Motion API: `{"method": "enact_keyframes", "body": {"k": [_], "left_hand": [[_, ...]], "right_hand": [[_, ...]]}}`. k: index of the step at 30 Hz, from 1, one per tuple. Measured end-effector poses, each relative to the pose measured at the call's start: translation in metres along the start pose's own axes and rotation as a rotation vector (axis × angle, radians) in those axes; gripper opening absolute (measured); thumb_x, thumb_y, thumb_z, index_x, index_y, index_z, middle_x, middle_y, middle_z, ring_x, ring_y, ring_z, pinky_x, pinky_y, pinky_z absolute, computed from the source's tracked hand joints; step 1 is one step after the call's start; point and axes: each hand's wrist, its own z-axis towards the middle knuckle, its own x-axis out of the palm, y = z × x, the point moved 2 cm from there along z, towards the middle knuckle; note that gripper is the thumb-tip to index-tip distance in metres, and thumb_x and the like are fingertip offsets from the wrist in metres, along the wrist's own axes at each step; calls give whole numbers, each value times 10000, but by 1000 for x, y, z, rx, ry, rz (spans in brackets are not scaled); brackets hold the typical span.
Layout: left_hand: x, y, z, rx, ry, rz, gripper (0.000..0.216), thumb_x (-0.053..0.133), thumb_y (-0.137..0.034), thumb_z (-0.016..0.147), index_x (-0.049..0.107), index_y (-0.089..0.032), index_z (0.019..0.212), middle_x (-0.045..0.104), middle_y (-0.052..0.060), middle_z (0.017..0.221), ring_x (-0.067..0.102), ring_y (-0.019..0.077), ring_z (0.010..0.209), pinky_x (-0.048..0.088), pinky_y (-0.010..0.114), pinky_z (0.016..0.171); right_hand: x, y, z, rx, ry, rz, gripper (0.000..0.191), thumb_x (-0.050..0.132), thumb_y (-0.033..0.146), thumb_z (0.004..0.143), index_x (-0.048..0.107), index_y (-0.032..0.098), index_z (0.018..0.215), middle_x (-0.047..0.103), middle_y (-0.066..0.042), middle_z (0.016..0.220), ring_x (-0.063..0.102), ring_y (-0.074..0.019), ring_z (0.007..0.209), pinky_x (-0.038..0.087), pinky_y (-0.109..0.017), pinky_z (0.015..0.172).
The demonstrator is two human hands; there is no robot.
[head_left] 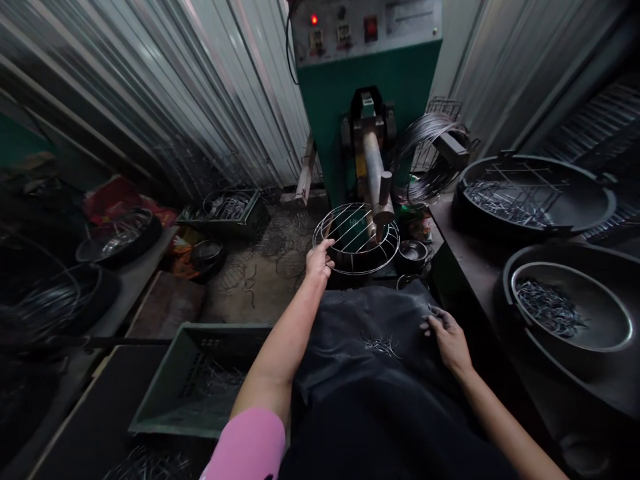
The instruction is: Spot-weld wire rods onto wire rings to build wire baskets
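My left hand (320, 261) is closed on the near left rim of a round wire basket (357, 272), made of thin metal rods. The basket sits around the lower end of the welding machine's arm (375, 173), under its electrode tip. Over the dark apron (345, 320) on my lap, my right hand (447, 337) is closed in a pinch, its fingertips dark. Whatever is between those fingers is too small to make out. A little pile of short curved wire pieces (380, 345) lies on the apron between my hands.
A green machine cabinet (320, 100) with a lit red lamp stands ahead. Wire coils (430, 143) hang beside it. On the right are black pans (537, 227) and a bowl (620, 313) with wire pieces. A green crate (165, 393) stands at left.
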Motion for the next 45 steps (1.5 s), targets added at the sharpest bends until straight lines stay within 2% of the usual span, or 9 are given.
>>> {"method": "enact_keyframes", "body": {"k": [2,6,9,14,17,20,28,35,45], "left_hand": [[0,0,2,4,6,-2,338,710,-197,438,408,-177,588,252,-116,463,189,5,351,119,151,318],[2,2,3,15,-8,0,349,707,-215,441,392,-184,589,248,-116,458,189,9,355,115,155,322],[6,2,1,32,12,3,361,709,-231,443,387,-187,600,253,-116,464,180,8,357,111,159,328],[15,3,-3,48,20,1,417,735,-232,425,405,-188,676,275,-118,494,204,7,370,116,147,341],[16,4,-5,49,9,5,447,742,-247,432,410,-190,727,294,-118,513,213,5,372,119,147,345],[15,5,-5,88,21,0,469,735,-253,453,407,-197,783,342,-109,533,241,11,378,129,148,344],[13,5,1,105,45,-40,510,751,-262,459,406,-202,830,399,-96,580,286,10,388,152,142,354],[17,10,3,62,35,-24,498,764,-287,446,434,-184,805,422,-84,592,283,6,397,152,149,358],[16,16,3,35,43,-47,493,776,-278,415,426,-182,750,380,-102,555,251,4,384,128,147,346]], "right_hand": [[1,-4,-1,-41,-12,-73,447,588,497,728,550,172,1033,640,-39,782,608,-156,640,496,-282,584],[5,-4,1,-56,156,-312,331,604,502,682,608,201,821,618,-12,612,592,-181,567,483,-309,568],[16,22,8,-58,210,-195,314,587,481,722,596,193,847,649,-35,699,604,-175,585,484,-294,549],[68,97,27,-263,204,154,250,564,407,798,561,214,958,657,-53,941,636,-158,752,506,-290,664],[103,117,39,-318,275,95,271,580,443,767,588,203,891,669,-56,857,634,-172,714,496,-276,592],[121,115,51,-278,309,-59,314,589,482,726,601,192,847,664,-47,709,597,-167,564,456,-265,479],[123,119,63,-188,329,-108,311,570,482,726,587,205,867,639,-23,590,578,-177,498,412,-263,430],[122,118,64,-223,302,-147,299,534,444,776,583,190,927,635,-17,587,538,-143,470,402,-248,442],[120,117,56,-291,271,-180,264,520,427,779,580,195,889,631,-24,610,610,-183,587,472,-288,559]]}}
